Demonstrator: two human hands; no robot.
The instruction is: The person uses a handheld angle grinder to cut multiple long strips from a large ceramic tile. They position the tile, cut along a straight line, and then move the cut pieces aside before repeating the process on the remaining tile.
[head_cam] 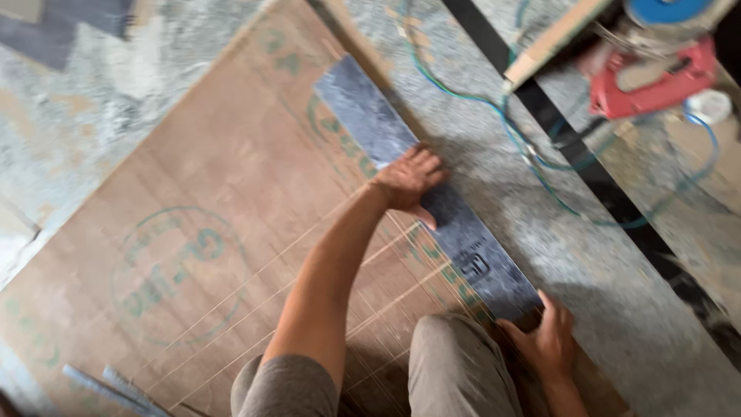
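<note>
My left hand [409, 179] presses flat, grip released, on the grey laminate strip [428, 189] to pin it along the plywood sheet [193, 201]. My right hand [549, 340] steadies its near end; I cannot tell that grip.

- The floor [540, 224] is speckled grey stone, dusty and pale in patches.
- A black band [617, 205] runs slantwise across it at the right.
- Thin blue and green cables [540, 162] loop loosely over the floor.
- A red power tool [656, 81] lies at the upper right, beside a pale wooden board [552, 38].
- Soft daylight falls evenly, with faint shadows.
</note>
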